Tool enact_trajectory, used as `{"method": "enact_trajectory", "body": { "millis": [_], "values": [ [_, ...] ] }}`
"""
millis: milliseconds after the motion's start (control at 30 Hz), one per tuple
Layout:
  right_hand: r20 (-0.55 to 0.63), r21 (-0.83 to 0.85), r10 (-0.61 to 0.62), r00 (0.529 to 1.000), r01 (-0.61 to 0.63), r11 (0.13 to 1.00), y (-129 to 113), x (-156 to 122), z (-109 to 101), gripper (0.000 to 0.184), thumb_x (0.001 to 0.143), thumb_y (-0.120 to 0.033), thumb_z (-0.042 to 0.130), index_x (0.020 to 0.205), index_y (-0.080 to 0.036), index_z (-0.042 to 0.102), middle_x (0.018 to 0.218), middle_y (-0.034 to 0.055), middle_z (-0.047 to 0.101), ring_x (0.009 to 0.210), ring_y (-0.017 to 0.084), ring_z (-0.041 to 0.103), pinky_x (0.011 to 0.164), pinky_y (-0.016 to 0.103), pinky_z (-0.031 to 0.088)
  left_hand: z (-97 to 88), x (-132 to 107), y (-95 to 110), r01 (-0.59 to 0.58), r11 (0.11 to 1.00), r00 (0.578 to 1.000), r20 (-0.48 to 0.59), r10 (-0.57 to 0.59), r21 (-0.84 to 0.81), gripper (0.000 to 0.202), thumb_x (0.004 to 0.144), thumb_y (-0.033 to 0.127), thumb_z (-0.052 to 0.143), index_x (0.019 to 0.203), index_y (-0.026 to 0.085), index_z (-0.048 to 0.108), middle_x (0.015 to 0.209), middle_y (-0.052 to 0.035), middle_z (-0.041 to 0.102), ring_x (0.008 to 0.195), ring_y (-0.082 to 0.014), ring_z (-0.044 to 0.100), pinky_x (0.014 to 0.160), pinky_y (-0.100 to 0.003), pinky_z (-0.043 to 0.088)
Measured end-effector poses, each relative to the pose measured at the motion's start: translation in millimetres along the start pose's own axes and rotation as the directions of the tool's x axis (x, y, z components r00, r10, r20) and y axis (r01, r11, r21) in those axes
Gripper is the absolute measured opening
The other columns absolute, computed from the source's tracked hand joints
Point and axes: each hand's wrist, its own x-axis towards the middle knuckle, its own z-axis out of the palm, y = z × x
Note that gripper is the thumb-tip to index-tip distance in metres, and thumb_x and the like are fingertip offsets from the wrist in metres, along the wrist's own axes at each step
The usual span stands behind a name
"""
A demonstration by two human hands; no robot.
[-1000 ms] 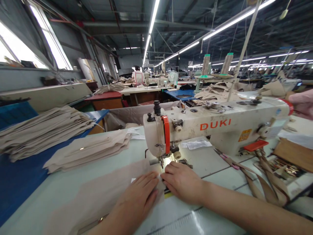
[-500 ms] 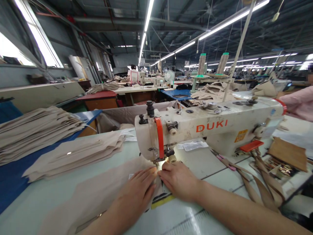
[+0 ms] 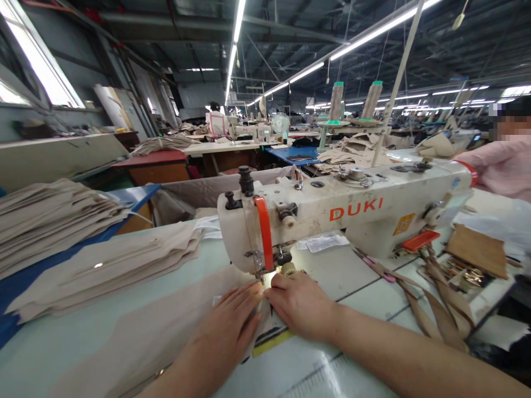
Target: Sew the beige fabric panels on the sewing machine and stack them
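Beige fabric [image 3: 136, 320] lies across the machine bed, its right edge running under the needle area of a white sewing machine [image 3: 307, 213]. My left hand [image 3: 226, 326] rests flat on this fabric, fingers stretched toward the presser foot [image 3: 260, 276]. Close by on the right, my right hand [image 3: 301, 304] has its thumb and fingers pinched at the fabric edge, just in front of the lit needle. Their fingertips nearly meet. A zipper [image 3: 160, 373] shows on the fabric beside my left forearm. The stitch point itself is mostly hidden behind my fingers.
Stacked beige panels [image 3: 108, 260] lie left of the machine, with a larger pile [image 3: 58, 221] on a blue table. Pink-handled scissors [image 3: 384, 272], tan straps [image 3: 440, 298] and a tray of metal fittings [image 3: 467, 275] sit right. A person in pink [image 3: 501, 163] is behind the machine.
The whole view has shifted, so the machine and tables appear further left and more of the person at right shows. Both hands keep nearly the same place by the needle.
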Motion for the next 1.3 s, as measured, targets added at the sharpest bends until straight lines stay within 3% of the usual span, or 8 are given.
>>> {"method": "enact_trajectory", "body": {
  "millis": [400, 733, 867, 1000, 1100, 1200, 1300],
  "values": [
    [-0.02, 0.0, 0.006, 1.0, -0.006, 1.0, 0, 0, 0, 0.011, 0.092, -0.017, 0.051, 0.09, -0.015, 0.062, 0.088, 0.0065, 0.061, 0.085, 0.019, 0.052, 0.075, 0.03, 0.041, 0.6, 3, -3, -0.032, 0.998, 0.999, -0.02, 0.033, 0.045, 0.031, 0.095, 0.027, 0.041, 0.118, 0.018, 0.059, 0.115, -0.0091, 0.07, 0.105, -0.0213, 0.066, 0.093, -0.037, 0.054],
    [-0.012, 0.0, 0.028, 1.0, -0.028, 1.0, -1, -2, 0, 0.014, 0.093, -0.017, 0.051, 0.086, -0.016, 0.063, 0.084, 0.0067, 0.061, 0.084, 0.019, 0.052, 0.076, 0.029, 0.04, 9.2, 4, -18, 0.06, 0.998, 0.996, 0.071, -0.062, 0.033, 0.033, 0.096, 0.032, 0.042, 0.118, 0.019, 0.062, 0.121, -0.0097, 0.068, 0.114, -0.0246, 0.062, 0.098, -0.044, 0.051],
    [-0.078, 0.048, -0.011, 0.997, 0.015, 0.999, -2, -8, 1, 0.016, 0.093, -0.017, 0.052, 0.081, -0.017, 0.063, 0.082, 0.0055, 0.061, 0.081, 0.019, 0.052, 0.073, 0.029, 0.04, -6.8, -18, -9, 0.105, 0.994, 0.987, 0.123, -0.107, 0.023, 0.035, 0.094, 0.03, 0.045, 0.126, 0.022, 0.058, 0.131, -0.0069, 0.062, 0.12, -0.0218, 0.058, 0.102, -0.04, 0.048],
    [-0.209, 0.144, -0.046, 0.977, 0.077, 0.987, -3, -14, 5, 0.017, 0.093, -0.017, 0.05, 0.083, -0.017, 0.064, 0.081, 0.005, 0.061, 0.082, 0.019, 0.053, 0.074, 0.03, 0.04, -41.5, -46, 13, 0.094, 0.99, 0.975, 0.192, -0.113, 0.101, 0.043, 0.092, 0.031, 0.049, 0.136, 0.026, 0.049, 0.142, -0.0039, 0.052, 0.13, -0.0207, 0.049, 0.108, -0.039, 0.041],
    [-0.27, 0.199, -0.069, 0.96, 0.126, 0.972, -4, -16, 6, 0.02, 0.095, -0.017, 0.047, 0.088, -0.017, 0.066, 0.082, 0.0059, 0.063, 0.082, 0.019, 0.053, 0.075, 0.03, 0.041, -68.9, -61, 25, 0.147, 0.961, 0.987, 0.033, -0.159, 0.234, 0.054, 0.094, 0.032, 0.045, 0.146, 0.024, 0.033, 0.153, -0.0075, 0.036, 0.14, -0.0244, 0.034, 0.113, -0.047, 0.031],
    [-0.292, 0.224, -0.092, 0.952, 0.161, 0.961, -5, -17, 4, 0.022, 0.096, -0.018, 0.045, 0.091, -0.017, 0.066, 0.082, 0.0065, 0.063, 0.082, 0.019, 0.054, 0.075, 0.029, 0.042, -83.9, -88, 28, 0.273, 0.904, 0.961, -0.127, -0.244, 0.328, 0.067, 0.092, 0.045, 0.046, 0.15, 0.02, 0.023, 0.158, -0.0112, 0.024, 0.143, -0.0303, 0.026, 0.113, -0.05, 0.028],
    [-0.296, 0.244, -0.097, 0.95, 0.174, 0.954, -6, -18, 2, 0.024, 0.097, -0.018, 0.043, 0.092, -0.016, 0.066, 0.081, 0.0066, 0.063, 0.081, 0.019, 0.054, 0.075, 0.03, 0.043, -79.1, -137, 25, 0.173, 0.911, 0.983, -0.005, -0.184, 0.374, 0.078, 0.088, 0.058, 0.047, 0.152, 0.024, 0.02, 0.151, -0.0086, 0.039, 0.134, -0.0292, 0.043, 0.106, -0.041, 0.038]
  ]
}}
